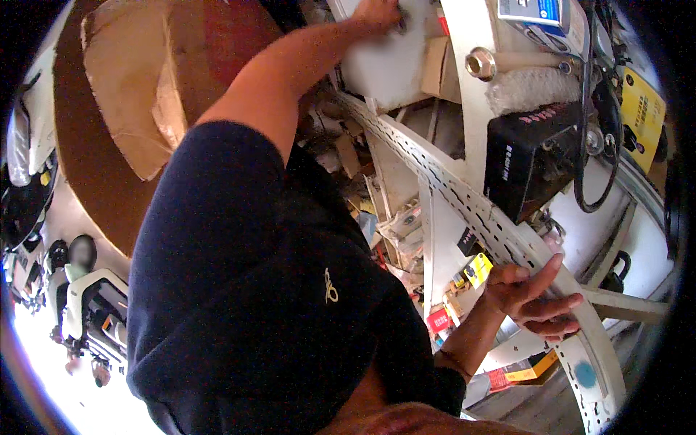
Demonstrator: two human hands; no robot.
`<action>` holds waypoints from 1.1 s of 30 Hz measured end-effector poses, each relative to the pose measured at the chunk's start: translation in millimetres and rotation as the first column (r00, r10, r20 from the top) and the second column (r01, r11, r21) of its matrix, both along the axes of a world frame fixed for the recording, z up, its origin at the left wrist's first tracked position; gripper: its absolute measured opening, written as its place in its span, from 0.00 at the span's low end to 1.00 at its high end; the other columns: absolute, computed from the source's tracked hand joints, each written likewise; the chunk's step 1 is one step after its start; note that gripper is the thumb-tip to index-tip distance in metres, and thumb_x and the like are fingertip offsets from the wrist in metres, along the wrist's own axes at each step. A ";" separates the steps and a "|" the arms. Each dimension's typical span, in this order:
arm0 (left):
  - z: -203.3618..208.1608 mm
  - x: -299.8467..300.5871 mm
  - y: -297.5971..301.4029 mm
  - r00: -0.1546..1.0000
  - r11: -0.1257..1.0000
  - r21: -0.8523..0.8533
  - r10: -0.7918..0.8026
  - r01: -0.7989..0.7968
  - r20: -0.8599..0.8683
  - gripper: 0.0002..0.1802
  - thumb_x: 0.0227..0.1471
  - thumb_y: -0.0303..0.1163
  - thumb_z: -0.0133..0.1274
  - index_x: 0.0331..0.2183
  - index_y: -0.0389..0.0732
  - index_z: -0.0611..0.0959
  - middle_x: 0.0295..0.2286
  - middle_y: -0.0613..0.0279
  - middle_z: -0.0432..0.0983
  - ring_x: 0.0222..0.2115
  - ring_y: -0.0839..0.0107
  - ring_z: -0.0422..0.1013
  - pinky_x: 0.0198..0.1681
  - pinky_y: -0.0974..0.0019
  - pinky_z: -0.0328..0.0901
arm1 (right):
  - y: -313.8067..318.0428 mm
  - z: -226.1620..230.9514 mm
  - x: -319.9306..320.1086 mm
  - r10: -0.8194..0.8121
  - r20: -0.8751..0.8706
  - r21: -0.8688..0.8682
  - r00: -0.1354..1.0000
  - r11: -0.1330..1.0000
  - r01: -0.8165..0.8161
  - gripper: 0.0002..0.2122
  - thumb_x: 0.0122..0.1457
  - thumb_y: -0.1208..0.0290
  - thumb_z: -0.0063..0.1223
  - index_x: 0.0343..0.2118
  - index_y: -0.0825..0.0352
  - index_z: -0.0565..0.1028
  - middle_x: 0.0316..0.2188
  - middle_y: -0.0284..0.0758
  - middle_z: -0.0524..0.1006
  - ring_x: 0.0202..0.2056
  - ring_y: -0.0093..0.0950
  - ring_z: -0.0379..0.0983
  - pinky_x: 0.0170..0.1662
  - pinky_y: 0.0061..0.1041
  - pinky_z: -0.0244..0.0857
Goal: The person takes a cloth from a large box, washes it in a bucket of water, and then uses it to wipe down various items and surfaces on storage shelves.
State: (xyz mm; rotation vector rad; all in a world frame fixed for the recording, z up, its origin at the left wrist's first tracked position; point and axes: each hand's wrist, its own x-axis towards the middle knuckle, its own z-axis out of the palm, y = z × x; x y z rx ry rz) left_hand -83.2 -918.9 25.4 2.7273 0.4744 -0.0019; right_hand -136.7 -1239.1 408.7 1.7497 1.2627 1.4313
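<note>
My left arm reaches to the top edge, where my left hand [377, 11] is partly cut off and slightly blurred. Its fingers look curled, with a small dark bit at their tips that is too unclear to name. Beneath it lies a white surface [399, 69]. On the right, my right hand [533, 303] is over a white perforated metal shelf rail [467, 196], index finger stretched out and the others spread and slightly bent. Nothing shows in this hand, and whether it touches the rail I cannot tell.
A big brown cardboard box [130, 87] stands at left. Around the shelf are a black box [525, 163], a bubble-wrapped roll [536, 90], a black cable [616, 170], a yellow package [641, 119] and a small carton [444, 69]. A motorbike [98, 312] stands far left.
</note>
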 end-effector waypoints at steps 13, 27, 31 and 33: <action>15.8 -26.3 -49.2 0.955 0.953 -0.071 -0.291 0.295 0.059 0.23 0.40 0.32 0.57 0.43 0.49 0.76 0.42 0.57 0.67 0.44 0.55 0.67 0.37 0.58 0.71 | 19.0 15.7 12.4 0.244 0.186 -0.376 0.952 0.913 -0.161 0.16 0.60 0.69 0.31 0.42 0.70 0.72 0.47 0.41 0.70 0.52 0.49 0.60 0.53 0.54 0.49; 3.2 15.5 -55.3 0.999 0.971 -0.238 0.023 -0.012 0.044 0.25 0.37 0.38 0.61 0.39 0.37 0.75 0.36 0.52 0.73 0.39 0.53 0.70 0.37 0.54 0.71 | 16.9 5.4 16.6 0.205 0.167 -0.078 0.964 0.978 -0.195 0.25 0.63 0.50 0.24 0.38 0.56 0.78 0.53 0.42 0.67 0.61 0.42 0.49 0.60 0.45 0.36; 10.9 -46.7 -110.1 0.989 0.963 -0.236 -0.116 0.133 0.087 0.12 0.39 0.34 0.54 0.31 0.48 0.82 0.39 0.60 0.68 0.39 0.57 0.69 0.34 0.61 0.71 | 26.8 5.5 -31.4 -0.182 0.218 -0.071 0.959 0.977 0.201 0.23 0.62 0.52 0.26 0.38 0.54 0.79 0.53 0.41 0.67 0.61 0.40 0.49 0.61 0.44 0.31; 9.9 -52.3 -128.7 0.975 0.957 -0.192 -0.201 0.216 0.093 0.11 0.39 0.34 0.54 0.31 0.48 0.82 0.38 0.60 0.69 0.39 0.57 0.69 0.34 0.61 0.71 | 17.9 -5.6 -12.9 -0.070 0.119 0.074 0.991 0.995 0.061 0.22 0.60 0.55 0.27 0.37 0.55 0.79 0.53 0.40 0.67 0.61 0.40 0.49 0.61 0.43 0.30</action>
